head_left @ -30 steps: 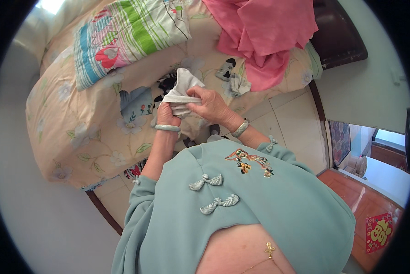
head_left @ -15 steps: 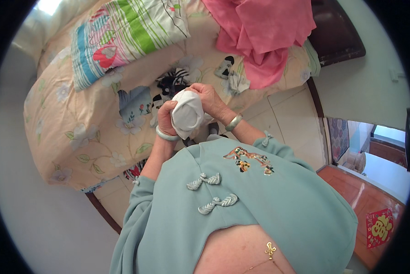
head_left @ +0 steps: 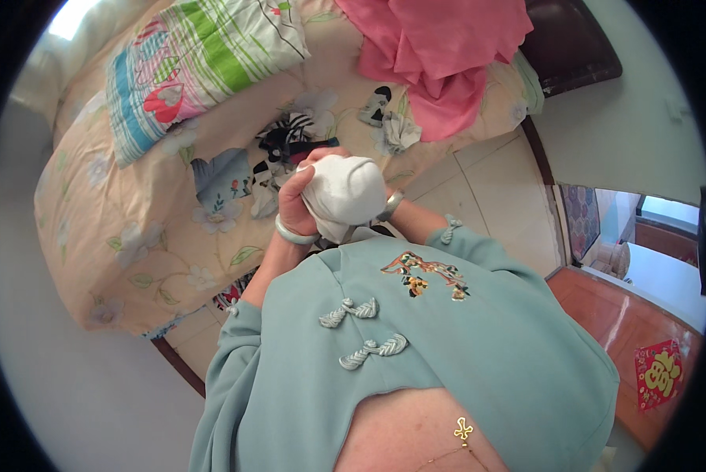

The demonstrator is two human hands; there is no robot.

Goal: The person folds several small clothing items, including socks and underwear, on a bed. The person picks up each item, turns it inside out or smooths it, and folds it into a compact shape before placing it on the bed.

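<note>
My left hand (head_left: 296,203) grips the side of a rounded, bunched white cloth (head_left: 347,189) held in front of my chest. Its thumb lies along the near side and its fingers curl round the far side. The cloth bulges at my right wrist (head_left: 401,208) and covers my right hand, so those fingers are hidden; they seem to be inside or behind it. Just beyond lie a black-and-white striped bundle (head_left: 286,135) and a grey-white sock (head_left: 265,191) on the bed. A blue-grey folded cloth with embroidery (head_left: 222,179) is to their left.
The bed has a peach floral sheet (head_left: 93,236). On it rest a striped pillow (head_left: 204,67), a pink cloth (head_left: 447,55), a dark-toed sock (head_left: 375,106) and a crumpled pale sock (head_left: 401,134). A dark chair (head_left: 573,47) stands beyond, and a wooden cabinet (head_left: 589,307) at my right.
The white cloth has moved slightly right and turned, becoming rounder. My right hand, earlier visible pinching its upper edge, has gone behind or into it. My left hand keeps its hold.
</note>
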